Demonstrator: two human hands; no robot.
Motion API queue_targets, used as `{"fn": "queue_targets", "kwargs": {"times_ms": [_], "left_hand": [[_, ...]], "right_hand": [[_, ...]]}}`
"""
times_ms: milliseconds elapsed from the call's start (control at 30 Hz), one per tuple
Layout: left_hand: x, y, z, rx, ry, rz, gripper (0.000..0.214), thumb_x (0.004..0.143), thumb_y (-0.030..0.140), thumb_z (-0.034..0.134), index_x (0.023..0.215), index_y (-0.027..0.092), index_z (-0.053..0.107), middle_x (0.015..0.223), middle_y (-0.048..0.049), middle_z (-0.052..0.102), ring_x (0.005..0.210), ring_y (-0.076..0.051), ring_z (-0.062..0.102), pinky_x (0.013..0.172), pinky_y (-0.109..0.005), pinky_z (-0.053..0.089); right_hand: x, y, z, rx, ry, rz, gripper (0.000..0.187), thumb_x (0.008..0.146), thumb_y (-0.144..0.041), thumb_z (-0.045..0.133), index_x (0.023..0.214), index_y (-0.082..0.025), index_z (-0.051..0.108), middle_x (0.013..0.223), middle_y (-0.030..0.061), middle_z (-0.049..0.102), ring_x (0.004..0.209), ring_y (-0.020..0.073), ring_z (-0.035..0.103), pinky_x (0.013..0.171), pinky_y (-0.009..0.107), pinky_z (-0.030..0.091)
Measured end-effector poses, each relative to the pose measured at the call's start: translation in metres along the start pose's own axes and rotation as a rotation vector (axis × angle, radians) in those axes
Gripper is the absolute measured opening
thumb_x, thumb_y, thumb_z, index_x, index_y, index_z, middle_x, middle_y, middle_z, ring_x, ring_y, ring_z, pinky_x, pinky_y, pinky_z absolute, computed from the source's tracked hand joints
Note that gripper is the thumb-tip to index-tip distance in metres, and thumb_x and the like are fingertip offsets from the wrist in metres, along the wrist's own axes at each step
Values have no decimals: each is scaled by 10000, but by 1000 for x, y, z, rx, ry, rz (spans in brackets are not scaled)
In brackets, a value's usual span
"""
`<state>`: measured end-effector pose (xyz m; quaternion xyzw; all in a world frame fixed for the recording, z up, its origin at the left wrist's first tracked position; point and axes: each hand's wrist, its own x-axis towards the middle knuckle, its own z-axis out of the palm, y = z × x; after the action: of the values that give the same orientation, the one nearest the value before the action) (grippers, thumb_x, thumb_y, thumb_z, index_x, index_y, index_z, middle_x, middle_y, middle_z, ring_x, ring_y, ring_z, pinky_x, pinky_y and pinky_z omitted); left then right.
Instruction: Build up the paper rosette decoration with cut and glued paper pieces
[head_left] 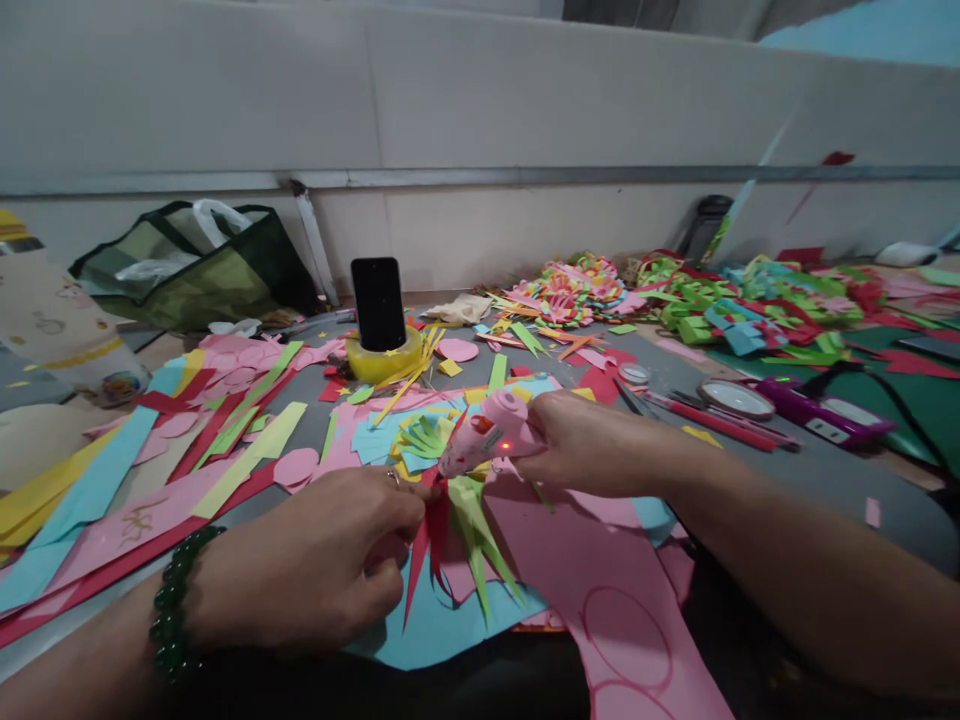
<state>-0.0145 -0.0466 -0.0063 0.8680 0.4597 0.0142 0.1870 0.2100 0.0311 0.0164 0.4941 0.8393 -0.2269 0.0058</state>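
My right hand [566, 435] is closed round a pink glue gun [487, 430] with a small red light glowing on its side. The gun's nozzle points down and left at a piece of red fringed paper [429, 535]. My left hand [330, 545], wearing a green bead bracelet [176, 600], has its index fingertip on that red paper and its other fingers curled; the exact grip is partly hidden. Green fringed paper [480, 540] hangs beside the red. Beneath lie a light blue sheet [442, 635] and a pink sheet [600, 560] with drawn circles.
A black phone [378, 305] stands in a yellow tape roll [386, 357]. Folded paper flowers [570, 290] are heaped behind. Paper strips [240, 430] cover the left side. Pens [712, 418], a round white-faced object [736, 399] and a purple device [821, 410] lie right.
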Motion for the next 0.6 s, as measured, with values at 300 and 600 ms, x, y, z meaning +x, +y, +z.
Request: {"fn": "queue_targets", "kwargs": {"times_ms": [300, 600], "left_hand": [[-1, 0, -1, -1, -4, 9, 113, 685, 100, 423, 697, 205, 463, 747, 18, 545, 707, -142, 494, 608, -261, 345], [-1, -1, -3, -2, 21, 16, 90, 683, 115, 442, 676, 204, 440, 732, 10, 547, 675, -145, 501, 581, -254, 342]], "right_hand": [[-1, 0, 0, 55, 1, -8, 296, 737, -362, 531, 508, -177, 509, 449, -12, 500, 403, 93, 425, 391, 213, 254], [-4, -3, -4, 33, 87, -34, 270, 733, -316, 512, 514, -190, 417, 461, -44, 356, 419, 74, 298, 389, 226, 197]]}}
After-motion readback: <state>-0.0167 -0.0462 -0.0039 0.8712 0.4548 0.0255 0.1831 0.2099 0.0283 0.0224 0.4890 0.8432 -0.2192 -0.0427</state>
